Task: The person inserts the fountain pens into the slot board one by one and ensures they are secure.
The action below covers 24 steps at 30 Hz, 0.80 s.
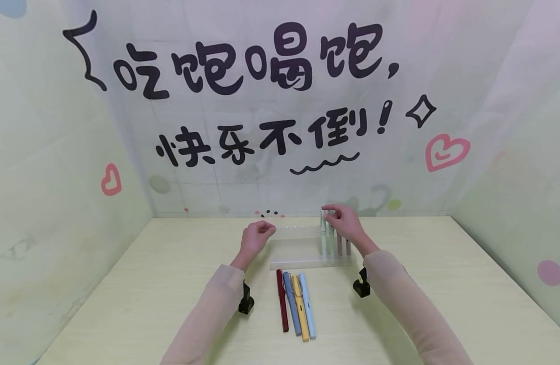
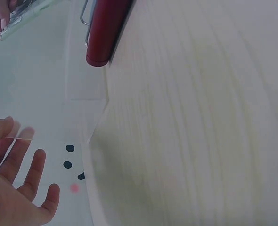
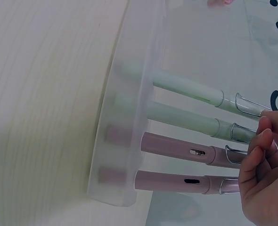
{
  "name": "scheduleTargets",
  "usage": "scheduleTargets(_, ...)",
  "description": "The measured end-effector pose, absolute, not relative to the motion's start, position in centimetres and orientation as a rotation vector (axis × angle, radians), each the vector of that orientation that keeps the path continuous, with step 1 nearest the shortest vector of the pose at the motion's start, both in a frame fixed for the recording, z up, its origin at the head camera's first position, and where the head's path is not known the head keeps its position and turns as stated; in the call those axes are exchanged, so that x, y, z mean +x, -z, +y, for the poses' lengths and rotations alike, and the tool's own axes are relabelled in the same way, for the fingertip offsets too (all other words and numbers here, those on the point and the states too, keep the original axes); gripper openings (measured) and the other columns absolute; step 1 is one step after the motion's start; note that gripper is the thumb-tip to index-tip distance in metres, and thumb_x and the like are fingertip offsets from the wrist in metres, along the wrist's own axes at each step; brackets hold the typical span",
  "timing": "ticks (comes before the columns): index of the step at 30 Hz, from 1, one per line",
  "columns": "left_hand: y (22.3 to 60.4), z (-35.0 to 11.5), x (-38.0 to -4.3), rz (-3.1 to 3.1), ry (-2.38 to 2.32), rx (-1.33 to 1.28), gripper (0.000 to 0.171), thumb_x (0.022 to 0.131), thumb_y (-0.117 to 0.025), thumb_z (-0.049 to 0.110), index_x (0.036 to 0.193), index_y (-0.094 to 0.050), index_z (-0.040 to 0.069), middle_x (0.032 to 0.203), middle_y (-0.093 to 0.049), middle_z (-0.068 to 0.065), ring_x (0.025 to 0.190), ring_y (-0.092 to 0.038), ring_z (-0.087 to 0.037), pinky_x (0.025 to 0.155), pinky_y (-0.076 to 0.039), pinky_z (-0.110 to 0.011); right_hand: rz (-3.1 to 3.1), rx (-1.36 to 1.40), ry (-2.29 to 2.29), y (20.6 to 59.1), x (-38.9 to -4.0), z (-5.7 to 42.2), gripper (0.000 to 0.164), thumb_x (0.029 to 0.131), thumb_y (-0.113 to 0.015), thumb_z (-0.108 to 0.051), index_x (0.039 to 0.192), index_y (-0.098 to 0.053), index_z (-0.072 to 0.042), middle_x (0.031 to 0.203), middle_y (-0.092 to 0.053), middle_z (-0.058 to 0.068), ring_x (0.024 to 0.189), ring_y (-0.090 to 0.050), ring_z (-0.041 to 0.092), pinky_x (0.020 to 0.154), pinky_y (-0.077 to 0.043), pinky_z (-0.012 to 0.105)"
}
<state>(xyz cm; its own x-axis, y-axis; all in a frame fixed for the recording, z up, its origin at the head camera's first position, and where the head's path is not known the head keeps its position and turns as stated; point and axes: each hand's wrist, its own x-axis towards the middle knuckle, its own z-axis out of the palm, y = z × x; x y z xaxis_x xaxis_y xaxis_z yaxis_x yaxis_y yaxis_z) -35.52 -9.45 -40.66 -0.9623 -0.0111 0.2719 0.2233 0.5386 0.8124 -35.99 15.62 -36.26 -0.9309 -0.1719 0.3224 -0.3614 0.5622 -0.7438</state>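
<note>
A translucent pen stand [image 1: 289, 265] with a clear upright back sits at the far middle of the table. My left hand [image 1: 254, 240] pinches the left edge of its clear panel between thumb and fingertips, the other fingers spread loosely. At the right end, two pale green pens and two dusty-pink pens [image 3: 174, 147] stand in the frosted base. My right hand [image 1: 347, 225] pinches the cap top of the inner pale green pen [image 3: 191, 90], whose lower end sits inside the base. The second pale green pen [image 3: 186, 120] is right beside it, its cap top partly hidden by my fingers.
In front of the stand lie a dark red pen [image 1: 282, 301], a grey-blue pen [image 1: 292, 309], a yellow pen [image 1: 301, 314] and a light blue pen [image 1: 308, 309], close together. A printed cloth wall [image 1: 280, 192] rises behind the table [image 1: 170, 304].
</note>
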Motion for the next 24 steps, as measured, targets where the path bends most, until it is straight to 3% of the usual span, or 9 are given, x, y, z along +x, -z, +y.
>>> scheduleTargets(20,40.7,-9.51,-35.56,-2.521,1.399,-0.181,0.016,0.084,-0.061,0.019,0.09,-0.066,0.005,0.087,-0.065,-0.006,0.085,-0.059,-0.021,0.073,-0.046,-0.037,-2.595,0.445,-1.274,36.44,-36.11,15.63,0.029,0.086,-0.055,-0.008,0.115,-0.057,-0.005,0.05,-0.043,0.002,0.043,-0.035,0.013,0.039,-0.031,0.025)
scheduleTargets(24,40.65,-9.53,-35.51,-2.518,1.389,-0.191,0.016,0.084,-0.06,0.018,0.09,-0.066,0.005,0.086,-0.065,-0.006,0.084,-0.059,-0.021,0.073,-0.046,-0.037,-2.606,0.423,-1.276,36.24,-36.0,15.66,0.034,0.087,-0.054,-0.01,0.12,-0.053,-0.004,0.053,-0.046,0.004,0.046,-0.04,0.015,0.041,-0.034,0.026)
